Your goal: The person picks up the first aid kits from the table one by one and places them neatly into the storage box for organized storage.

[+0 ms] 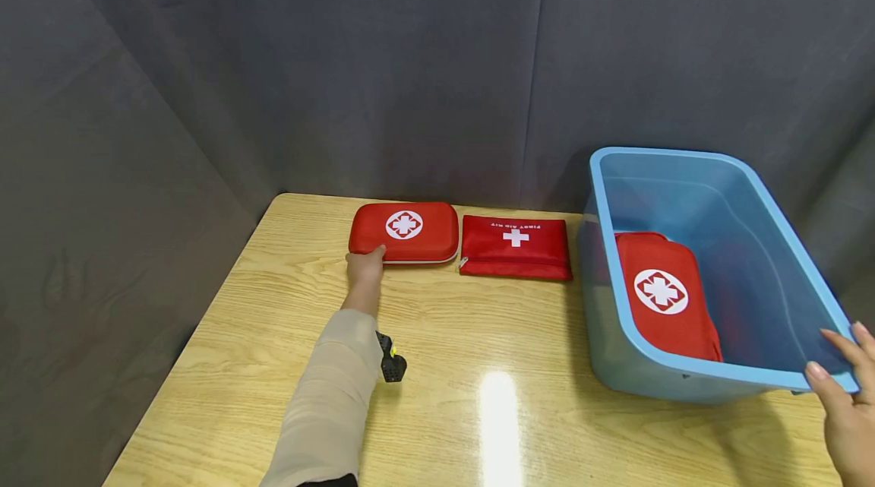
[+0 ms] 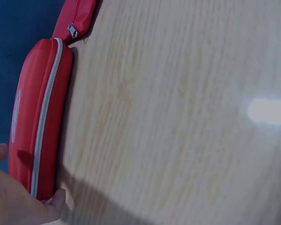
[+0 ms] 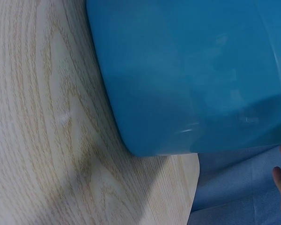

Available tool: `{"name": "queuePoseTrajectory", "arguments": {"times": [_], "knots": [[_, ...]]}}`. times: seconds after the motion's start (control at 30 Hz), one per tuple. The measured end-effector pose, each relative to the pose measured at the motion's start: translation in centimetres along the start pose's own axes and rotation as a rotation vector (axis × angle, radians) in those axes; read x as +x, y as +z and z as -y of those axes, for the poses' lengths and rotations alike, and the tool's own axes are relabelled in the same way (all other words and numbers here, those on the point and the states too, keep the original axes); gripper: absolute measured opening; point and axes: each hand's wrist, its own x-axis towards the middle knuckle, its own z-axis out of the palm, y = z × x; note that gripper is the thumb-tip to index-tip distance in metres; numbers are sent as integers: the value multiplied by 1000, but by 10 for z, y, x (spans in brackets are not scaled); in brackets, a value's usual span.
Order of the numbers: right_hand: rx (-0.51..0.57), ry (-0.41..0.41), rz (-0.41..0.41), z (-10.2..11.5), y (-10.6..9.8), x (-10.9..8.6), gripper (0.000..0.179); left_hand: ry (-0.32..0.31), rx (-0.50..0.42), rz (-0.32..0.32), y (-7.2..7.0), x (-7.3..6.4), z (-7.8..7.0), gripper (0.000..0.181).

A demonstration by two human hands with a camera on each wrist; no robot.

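Note:
My left hand (image 1: 364, 270) grips the near left end of a red hard-shell first aid case (image 1: 427, 238). In the left wrist view, the thumb lies by the case's top face and a fingertip (image 2: 57, 200) by its zipped side. Beside it lies a flat red first aid pouch (image 1: 516, 257), its lettering upside down. On the right, my right hand (image 1: 851, 403) holds the near right corner of a blue plastic bin (image 1: 618, 282), thumb on the rim and fingers reaching over it. Inside the bin, another red first aid bag (image 1: 683, 331) leans against the left wall.
The wooden table (image 1: 273, 365) has its left edge running diagonally toward me. A dark grey curtain (image 1: 410, 77) hangs right behind the case, pouch and bin. Overhead light glares on the table (image 1: 444, 403) near the middle front.

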Motion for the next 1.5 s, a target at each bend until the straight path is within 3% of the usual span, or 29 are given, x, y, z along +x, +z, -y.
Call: {"name": "queuePoseTrajectory", "arguments": {"times": [0.03,0.1,0.17,0.23,0.37,0.47,0.63,0.77,0.9,1.0,1.2,1.37,1.5], "knots": [[8,5,1,0,0,0,46,-18,-2,4,-12,-34,-24,88],[7,2,-3,-6,-1,-1,44,-40,-4,13,-30,-81,-57,82],[13,-1,-8,-10,-2,0,45,-44,26,20,-40,-109,-76,78],[28,-6,-13,-15,-3,0,45,-37,78,7,-46,-121,-85,75],[33,-36,-20,-31,-5,3,42,20,233,-26,-50,-124,-90,71],[15,-52,-21,-30,-4,4,42,51,301,-51,-50,-119,-90,70],[-13,-75,-37,-17,0,2,45,29,290,-62,-49,-114,-88,65],[28,-75,-29,-42,-3,5,44,9,283,-52,-50,-111,-86,65],[2,-102,-48,-73,-9,10,39,-5,212,-20,-50,-111,-84,66],[-21,-106,-70,-63,-7,11,38,-55,120,-13,-50,-113,-83,68],[43,-45,-57,-9,3,2,45,-165,28,-47,-49,-118,-80,72],[81,1,-49,-2,6,-1,47,-142,21,-65,-51,-121,-80,66],[65,-18,-52,-4,4,0,46,-142,-147,-70,-50,-122,-80,62]]}}
